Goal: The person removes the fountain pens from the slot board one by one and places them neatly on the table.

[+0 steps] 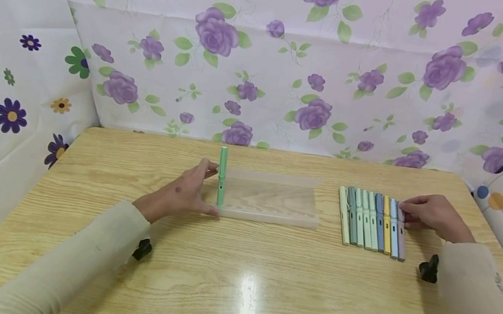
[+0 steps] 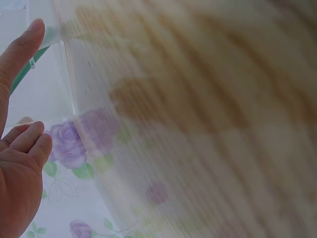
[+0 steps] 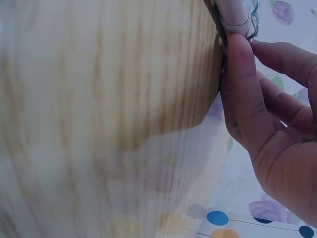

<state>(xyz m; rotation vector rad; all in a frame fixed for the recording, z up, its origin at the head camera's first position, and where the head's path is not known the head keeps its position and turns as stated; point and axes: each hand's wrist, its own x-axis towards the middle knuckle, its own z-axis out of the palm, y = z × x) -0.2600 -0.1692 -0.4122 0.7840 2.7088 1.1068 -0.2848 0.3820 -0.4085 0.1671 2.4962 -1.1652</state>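
A clear plastic tray [image 1: 271, 219] lies on the table, with one green pen [image 1: 221, 177] across its left end. My left hand [image 1: 182, 192] spans that end, thumb at the near corner and fingers at the far side. In the left wrist view the thumb [image 2: 27, 47] and fingers [image 2: 32, 141] stand apart at the tray's edges. To the right of the tray several capped pens [image 1: 364, 219] lie side by side in a row. At the row's right end, my right hand [image 1: 435, 215] pinches the upper end of a mauve pen [image 1: 401, 240] between thumb and index finger.
The wood-grain table [image 1: 210, 279] stretches in front of the tray. Behind it hangs a purple-flowered cloth [image 1: 263, 91], with patterned cloths at both sides. Dark wrist-camera mounts [image 1: 429, 268] sit under the forearms.
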